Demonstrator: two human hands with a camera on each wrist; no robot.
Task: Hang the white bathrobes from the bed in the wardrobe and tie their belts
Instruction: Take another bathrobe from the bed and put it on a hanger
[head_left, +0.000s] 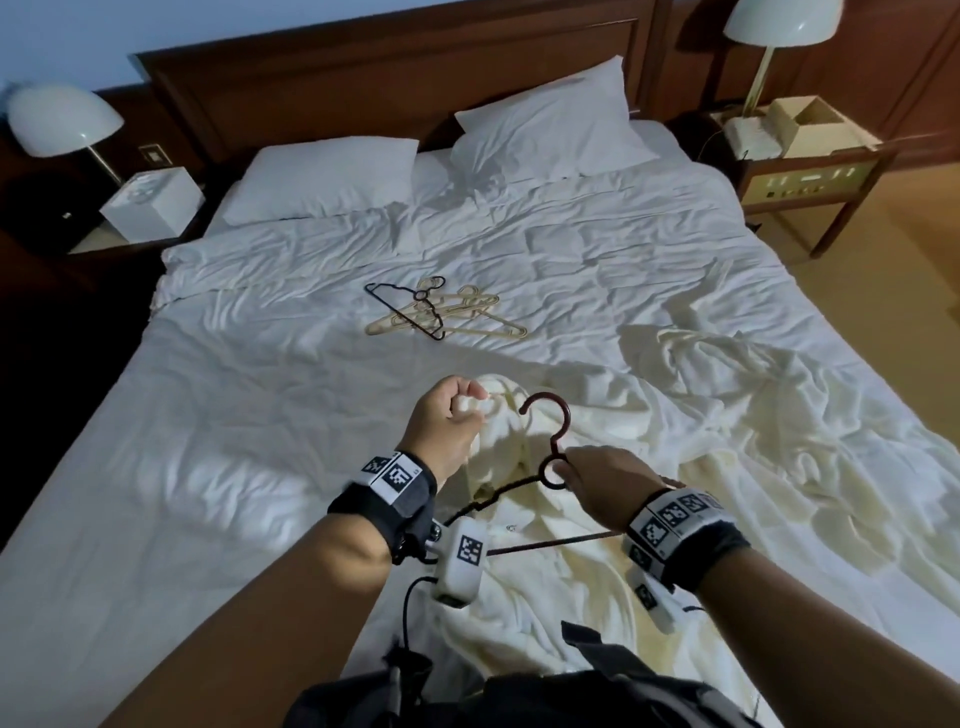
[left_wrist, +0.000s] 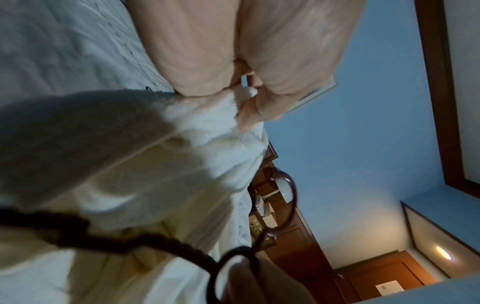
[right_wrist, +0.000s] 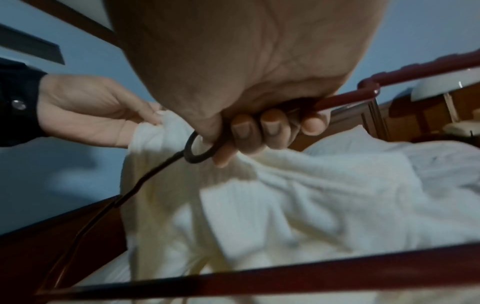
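On the wide bed with rumpled white sheets (head_left: 270, 467), a cream-white terry bathrobe (head_left: 524, 587) lies bunched near the foot at about 6 o'clock, its upper part lifted. The left hand (head_left: 451, 423) pinches a fold of the robe's collar between thumb and fingertips (left_wrist: 253, 96), raising it. The right hand (head_left: 605, 480) has its fingers (right_wrist: 272, 127) curled round the neck of a dark red plastic hanger (head_left: 550, 452), just above the small ring (the hook points toward 12 o'clock). A second pale bathrobe (head_left: 769, 415) sprawls at 3 o'clock. A loose heap of beige and black hangers (head_left: 441, 312) rests mid-bed toward 12 o'clock, well apart from both hands.
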